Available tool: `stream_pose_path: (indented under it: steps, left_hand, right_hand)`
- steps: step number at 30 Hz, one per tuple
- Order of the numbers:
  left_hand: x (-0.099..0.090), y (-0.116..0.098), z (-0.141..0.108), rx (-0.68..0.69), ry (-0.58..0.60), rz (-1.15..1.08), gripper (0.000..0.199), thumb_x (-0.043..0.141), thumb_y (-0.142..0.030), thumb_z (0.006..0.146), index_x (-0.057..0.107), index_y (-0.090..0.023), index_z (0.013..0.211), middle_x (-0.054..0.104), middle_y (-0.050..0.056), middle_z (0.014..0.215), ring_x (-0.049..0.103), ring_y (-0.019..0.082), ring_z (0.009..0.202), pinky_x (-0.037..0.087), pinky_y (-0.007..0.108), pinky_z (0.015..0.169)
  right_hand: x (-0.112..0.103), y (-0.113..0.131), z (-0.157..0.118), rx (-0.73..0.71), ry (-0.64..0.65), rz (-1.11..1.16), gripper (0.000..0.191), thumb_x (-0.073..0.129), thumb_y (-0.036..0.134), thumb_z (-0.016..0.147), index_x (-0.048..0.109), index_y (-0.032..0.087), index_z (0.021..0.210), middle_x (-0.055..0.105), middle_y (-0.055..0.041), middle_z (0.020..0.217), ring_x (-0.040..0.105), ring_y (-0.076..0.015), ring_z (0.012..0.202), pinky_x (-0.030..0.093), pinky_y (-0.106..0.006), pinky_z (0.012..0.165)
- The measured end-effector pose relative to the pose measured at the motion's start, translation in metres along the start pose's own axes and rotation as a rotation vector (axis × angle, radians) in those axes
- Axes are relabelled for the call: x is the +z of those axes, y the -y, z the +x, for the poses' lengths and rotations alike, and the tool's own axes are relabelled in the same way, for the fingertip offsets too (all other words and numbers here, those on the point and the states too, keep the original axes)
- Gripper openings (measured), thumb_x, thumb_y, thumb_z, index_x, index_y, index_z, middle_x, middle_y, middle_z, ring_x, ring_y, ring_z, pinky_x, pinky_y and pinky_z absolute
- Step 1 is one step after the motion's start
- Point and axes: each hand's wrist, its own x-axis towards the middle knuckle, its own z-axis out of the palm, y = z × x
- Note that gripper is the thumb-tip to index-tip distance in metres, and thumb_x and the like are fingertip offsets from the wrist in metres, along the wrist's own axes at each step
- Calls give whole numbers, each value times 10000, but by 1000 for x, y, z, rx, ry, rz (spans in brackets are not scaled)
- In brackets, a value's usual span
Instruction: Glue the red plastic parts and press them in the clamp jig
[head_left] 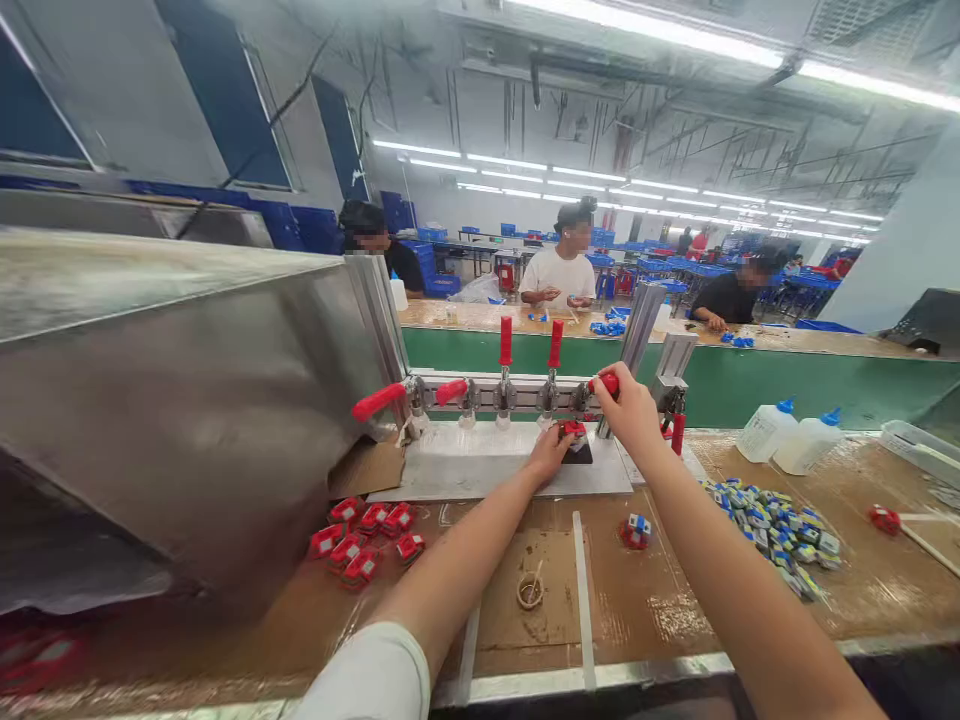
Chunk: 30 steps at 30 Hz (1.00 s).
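Observation:
My right hand (628, 405) is closed around the red handle (609, 383) of the rightmost toggle clamp on a metal fixture. Just below it, the fingers of my left hand (550, 456) pinch a small red plastic part (574, 429) at a black block (577, 453) on the fixture's base plate (465, 465). Part of the piece is hidden by those fingers. Along the bar, two clamp handles (506, 341) stand upright. Two more red handles (379, 402) on the left lie tilted towards the left.
Several red parts (361, 568) lie left on the bench. A small cup (529, 590) with a stick stands in front. To the right are a red-and-blue part (635, 531), a pile of blue-and-grey pieces (780, 525) and white bottles (768, 431). A large metal housing (225, 400) bounds the left. People sit opposite.

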Motion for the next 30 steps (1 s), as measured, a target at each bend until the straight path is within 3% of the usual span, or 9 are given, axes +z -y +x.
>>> stream_pose_path:
  steps: [6, 10, 13, 18, 22, 26, 30]
  left_hand:
    - [2, 4, 1, -7, -4, -5, 365, 535, -368, 990, 604, -212, 1312, 666, 111, 1376, 547, 274, 1339, 357, 421, 1176]
    - [0, -1, -1, -10, 4, 3, 388, 517, -348, 993, 579, -209, 1350, 653, 108, 1402, 531, 276, 1355, 349, 429, 1184]
    - [-2, -6, -3, -9, 19, 9, 386, 505, -337, 996, 574, -219, 1357, 659, 87, 1405, 519, 271, 1371, 300, 440, 1218]
    - [-6, -14, -6, -8, 27, 3, 373, 508, -333, 996, 577, -233, 1349, 663, 80, 1408, 522, 254, 1378, 258, 429, 1245]
    - [-7, -16, -7, -12, 17, -4, 370, 517, -319, 987, 586, -229, 1339, 667, 87, 1401, 542, 256, 1361, 257, 433, 1246]
    - [-7, -20, -7, -19, 16, 1, 418, 518, -320, 971, 577, -206, 1369, 652, 102, 1421, 535, 263, 1378, 310, 423, 1225]
    - [-14, -33, -15, -9, 74, 55, 500, 518, -298, 934, 546, -190, 1421, 627, 105, 1458, 552, 254, 1371, 411, 379, 1161]
  right_hand:
    - [16, -12, -25, -96, -88, -57, 315, 456, 444, 1028, 647, 208, 1111, 707, -46, 750, 642, -220, 653, 322, -267, 599]
    - [35, -28, -45, -191, -172, -92, 398, 410, 469, 1054, 645, 170, 1172, 751, -101, 868, 683, -233, 716, 372, -275, 606]
    - [53, -40, -67, -206, -165, -140, 429, 391, 468, 1061, 638, 140, 1188, 756, -135, 911, 694, -241, 740, 396, -279, 603]
    - [72, -45, -101, -115, -4, -69, 484, 382, 499, 1048, 583, 137, 1299, 748, -151, 988, 705, -259, 787, 455, -311, 657]
    - [64, -38, -90, 90, 128, 100, 573, 308, 551, 1063, 405, 161, 1472, 744, -110, 987, 705, -272, 816, 479, -348, 718]
    - [69, -33, -71, 202, 392, -142, 487, 243, 514, 1086, 528, 182, 1298, 737, -151, 1008, 714, -295, 861, 462, -353, 720]
    - [93, -32, -68, 197, 455, -251, 406, 359, 453, 1079, 569, 118, 1172, 726, -219, 1019, 718, -315, 882, 472, -373, 750]
